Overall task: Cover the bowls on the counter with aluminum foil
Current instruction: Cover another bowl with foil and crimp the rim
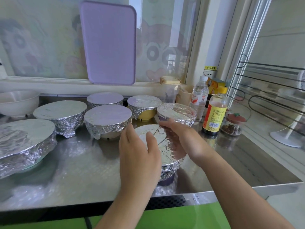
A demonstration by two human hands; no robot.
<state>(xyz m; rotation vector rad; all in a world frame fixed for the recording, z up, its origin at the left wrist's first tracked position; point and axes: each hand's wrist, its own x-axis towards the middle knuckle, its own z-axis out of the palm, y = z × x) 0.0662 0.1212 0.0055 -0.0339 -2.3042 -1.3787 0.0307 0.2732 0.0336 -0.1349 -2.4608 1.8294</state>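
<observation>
- The left hand (140,156) is cupping the near-left side of the nearest foil-covered bowl (166,146), fingers held close together and curved along the rim, thumb lying apart on top of the foil.
- The right hand (184,138) is reaching over the far-right side of the same bowl, fingers together and pressing on the foil edge; how tightly it is gripping cannot be told.
- That bowl is sitting on the steel counter (79,171) near its front edge, its purple base showing under the crumpled foil skirt.
- Six more bowls wrapped in foil are standing behind and to the left: a purple one (177,113) just beyond the right hand, a yellow one (144,105), a cream one (108,120) in the middle, a small one (105,99) at the back, a footed one (61,114) fully wrapped, and a wide one (24,141) at the far left edge (partly cut off by the frame).
- A white bowl (18,103) is sitting uncovered at the back left.
- A lilac cutting board (109,42) is leaning against the window.
- A water bottle (199,96), a sauce bottle (214,114) with a yellow cap and a small jar (232,123) are standing at the right, beside the purple bowl.
</observation>
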